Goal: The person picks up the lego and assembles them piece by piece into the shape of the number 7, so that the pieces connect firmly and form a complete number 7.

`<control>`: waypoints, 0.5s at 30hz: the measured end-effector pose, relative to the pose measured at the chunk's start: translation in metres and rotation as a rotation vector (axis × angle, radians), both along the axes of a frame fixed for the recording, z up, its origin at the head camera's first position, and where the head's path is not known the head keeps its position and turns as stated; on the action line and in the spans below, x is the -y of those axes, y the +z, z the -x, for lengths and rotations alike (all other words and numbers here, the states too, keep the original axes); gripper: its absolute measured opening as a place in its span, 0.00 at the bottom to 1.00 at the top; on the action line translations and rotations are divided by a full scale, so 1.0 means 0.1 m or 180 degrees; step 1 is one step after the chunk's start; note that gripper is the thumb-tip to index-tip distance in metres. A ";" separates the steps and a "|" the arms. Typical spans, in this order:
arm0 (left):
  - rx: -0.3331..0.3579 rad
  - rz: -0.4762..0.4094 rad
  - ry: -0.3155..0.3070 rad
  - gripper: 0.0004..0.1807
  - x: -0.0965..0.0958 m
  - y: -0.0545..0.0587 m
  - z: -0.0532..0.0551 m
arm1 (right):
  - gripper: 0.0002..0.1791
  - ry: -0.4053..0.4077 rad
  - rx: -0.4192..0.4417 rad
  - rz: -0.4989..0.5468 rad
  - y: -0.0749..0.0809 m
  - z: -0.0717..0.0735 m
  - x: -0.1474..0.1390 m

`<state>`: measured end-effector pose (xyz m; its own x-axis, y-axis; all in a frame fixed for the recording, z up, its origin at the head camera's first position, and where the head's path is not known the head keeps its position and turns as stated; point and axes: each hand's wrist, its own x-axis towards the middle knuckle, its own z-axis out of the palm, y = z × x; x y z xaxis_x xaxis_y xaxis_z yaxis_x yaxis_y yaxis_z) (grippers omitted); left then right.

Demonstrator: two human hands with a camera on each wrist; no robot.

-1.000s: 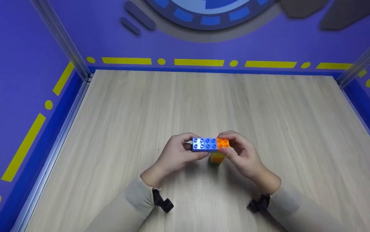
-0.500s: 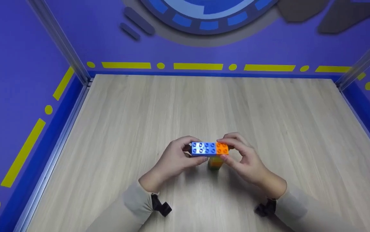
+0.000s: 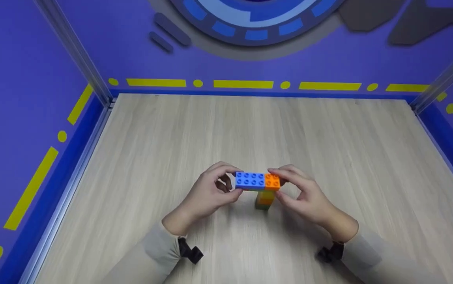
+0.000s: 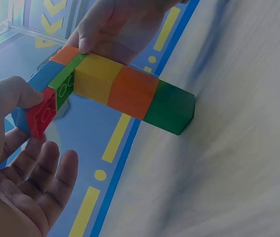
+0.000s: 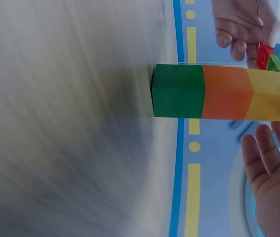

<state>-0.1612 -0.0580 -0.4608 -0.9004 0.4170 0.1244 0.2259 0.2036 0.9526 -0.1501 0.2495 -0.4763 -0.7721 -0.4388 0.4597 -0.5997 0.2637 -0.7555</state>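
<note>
A tower of toy building bricks stands on the table: a dark green brick (image 4: 169, 106) at the bottom, then an orange brick (image 4: 132, 92) and a yellow brick (image 4: 98, 79). Above come a thin light green brick (image 4: 63, 83) and a small orange top brick (image 3: 272, 182). Beside that top brick a long blue brick (image 3: 250, 180) juts out leftward, a thin red brick (image 4: 42, 112) under its outer end. My left hand (image 3: 210, 189) pinches this outer end between thumb and forefinger, other fingers loose. My right hand (image 3: 309, 195) pinches the tower's top at the orange brick.
The wood-grain table (image 3: 171, 134) is bounded by blue panels (image 3: 226, 63) with yellow markings at the back and both sides. A metal post (image 3: 80, 59) rises at the back left corner. Black straps with mounts (image 3: 190, 250) sit at both wrists.
My left hand has slid left along the blue brick to its outer end. My right thumb has shifted slightly toward the orange brick's near right corner. The head view has tilted a little upward.
</note>
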 end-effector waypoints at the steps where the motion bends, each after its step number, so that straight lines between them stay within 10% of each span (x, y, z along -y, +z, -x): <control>1: 0.0002 0.0002 -0.0001 0.21 0.00 0.00 0.00 | 0.33 -0.0004 0.0016 -0.0005 0.00 0.00 -0.01; 15: 0.0019 -0.0051 0.0322 0.25 0.01 -0.03 0.07 | 0.17 -0.0553 0.0889 0.0481 0.03 0.08 0.00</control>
<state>-0.1679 -0.0592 -0.4635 -0.9385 0.3220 0.1248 0.1992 0.2096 0.9573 -0.1583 0.2492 -0.4735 -0.9341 -0.2332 0.2703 -0.3208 0.2163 -0.9221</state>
